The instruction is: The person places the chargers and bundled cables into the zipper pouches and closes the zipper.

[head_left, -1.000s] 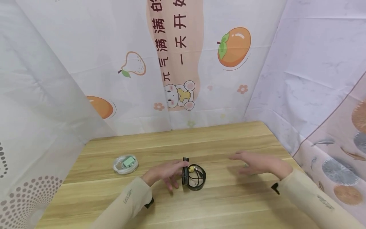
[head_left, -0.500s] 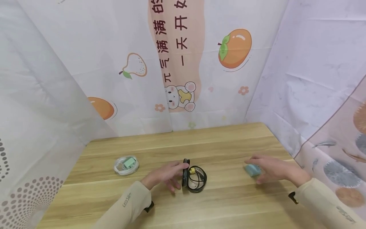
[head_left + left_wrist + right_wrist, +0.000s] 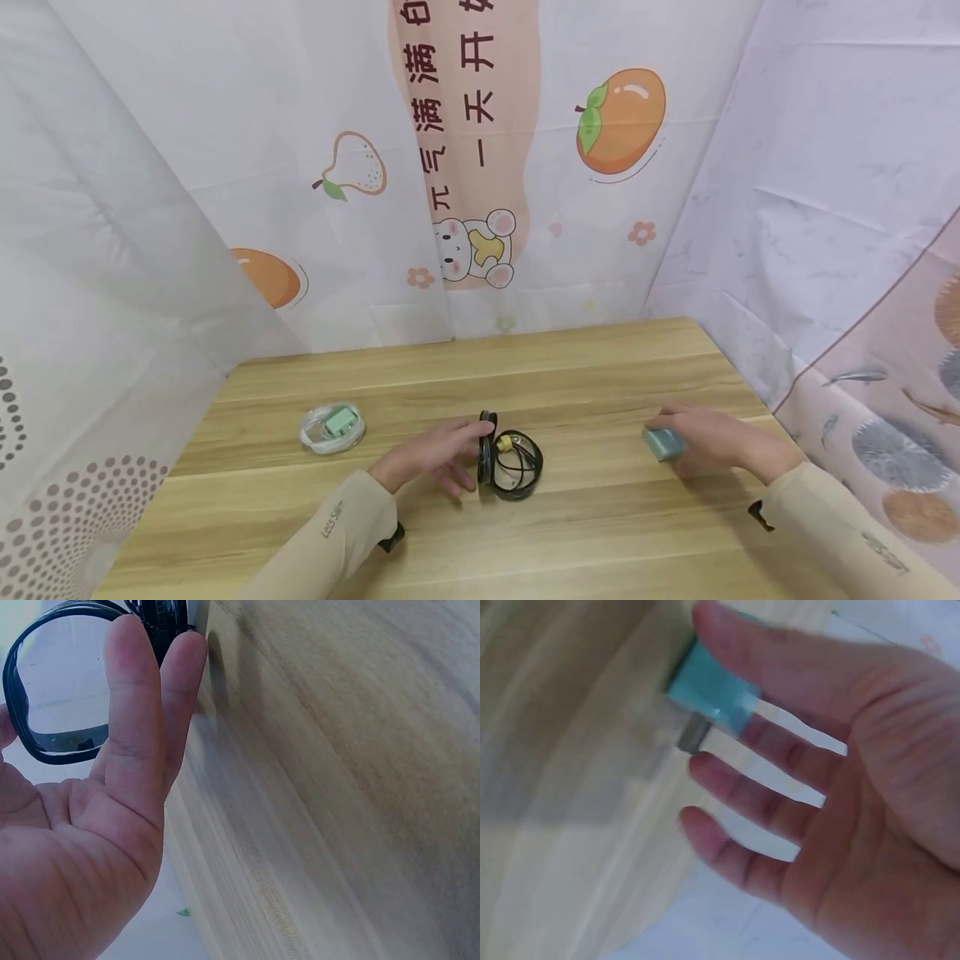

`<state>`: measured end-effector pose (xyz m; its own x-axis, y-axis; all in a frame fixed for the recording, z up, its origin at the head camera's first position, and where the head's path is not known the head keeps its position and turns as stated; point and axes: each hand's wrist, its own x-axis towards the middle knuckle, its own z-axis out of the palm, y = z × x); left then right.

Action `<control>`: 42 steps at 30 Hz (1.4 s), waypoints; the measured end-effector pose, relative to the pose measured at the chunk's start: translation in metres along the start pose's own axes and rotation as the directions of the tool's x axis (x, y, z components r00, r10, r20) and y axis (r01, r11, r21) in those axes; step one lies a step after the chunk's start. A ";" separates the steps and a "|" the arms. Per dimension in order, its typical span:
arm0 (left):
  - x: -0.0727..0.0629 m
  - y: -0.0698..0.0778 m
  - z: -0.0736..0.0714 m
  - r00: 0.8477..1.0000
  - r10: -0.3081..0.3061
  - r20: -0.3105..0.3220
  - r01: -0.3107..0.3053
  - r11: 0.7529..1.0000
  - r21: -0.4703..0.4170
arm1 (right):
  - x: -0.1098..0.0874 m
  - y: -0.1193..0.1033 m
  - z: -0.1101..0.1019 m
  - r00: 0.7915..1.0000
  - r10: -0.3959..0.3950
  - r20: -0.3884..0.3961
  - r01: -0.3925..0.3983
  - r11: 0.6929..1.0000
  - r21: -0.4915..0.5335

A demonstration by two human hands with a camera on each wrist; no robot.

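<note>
My left hand (image 3: 438, 454) pinches a black coiled cable (image 3: 487, 450) between thumb and fingers, holding the loop upright at the middle of the table. In the left wrist view the coil (image 3: 56, 754) forms a rounded loop, and two fingers stretch out beside it. Touching it on the right is a thinner black cable loop (image 3: 538, 467) with a yellow connector (image 3: 505, 443). At the right, my right hand (image 3: 708, 437) holds a teal charger plug (image 3: 663, 444) between thumb and index finger. A grey metal prong (image 3: 695, 733) sticks out of it in the right wrist view; the other fingers extend loosely.
A coiled white cable (image 3: 309, 433) lies at the left with a pale green charger block (image 3: 341, 422) on it. The wooden table (image 3: 570, 533) ends at printed cloth curtains (image 3: 585, 250) at the back and sides.
My right hand has moved right with the teal charger plug, which was mostly hidden behind it a second ago, and has lately shifted slightly back left. My left hand stays still.
</note>
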<state>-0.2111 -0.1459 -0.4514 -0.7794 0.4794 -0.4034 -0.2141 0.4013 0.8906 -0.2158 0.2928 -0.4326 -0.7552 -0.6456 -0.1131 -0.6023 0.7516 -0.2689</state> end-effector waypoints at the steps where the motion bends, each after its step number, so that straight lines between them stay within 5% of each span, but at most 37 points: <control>1: 0.000 0.000 0.000 1.000 0.001 0.001 -0.001 1.000 0.000 | 0.001 0.002 0.001 1.000 0.002 0.001 -0.002 1.000 0.004; 19: 0.001 -0.002 -0.001 1.000 0.003 0.012 -0.003 1.000 -0.010 | 0.004 -0.006 -0.006 1.000 0.018 0.011 -0.018 1.000 0.016; 42: 0.002 0.000 0.001 1.000 0.004 -0.009 -0.004 1.000 0.012 | 0.041 -0.063 -0.022 0.980 -0.175 -0.099 0.172 0.984 -0.040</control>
<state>-0.2114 -0.1442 -0.4527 -0.7857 0.4735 -0.3980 -0.2041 0.4088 0.8895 -0.2138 0.2219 -0.3996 -0.6601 -0.7505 0.0308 -0.7328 0.6344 -0.2460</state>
